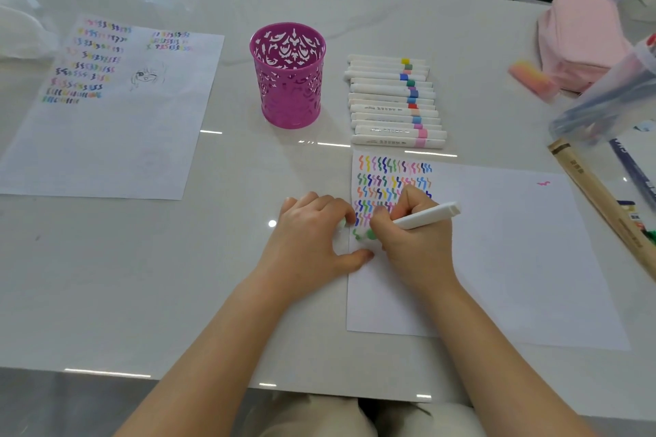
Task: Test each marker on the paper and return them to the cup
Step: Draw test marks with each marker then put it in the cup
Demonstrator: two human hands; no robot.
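— Which step is this?
— Testing, I'd say. The right grip (415, 238) is closed round a white marker (427, 217), tip down on the paper (514, 259), barrel slanting to two o'clock.
— The left grip (312, 234)?
— Curled, thumb on the paper's edge. I cannot tell whether it holds anything.
— Next?
— Probably recapping, then a lift to the cup (288, 74), eleven o'clock on the worktop (142, 277).

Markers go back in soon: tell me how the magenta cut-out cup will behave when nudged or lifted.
Perforated all over and seemingly empty, the magenta cup is probably light. Taller than wide, on a glossy table, it may slide or tip if bumped.
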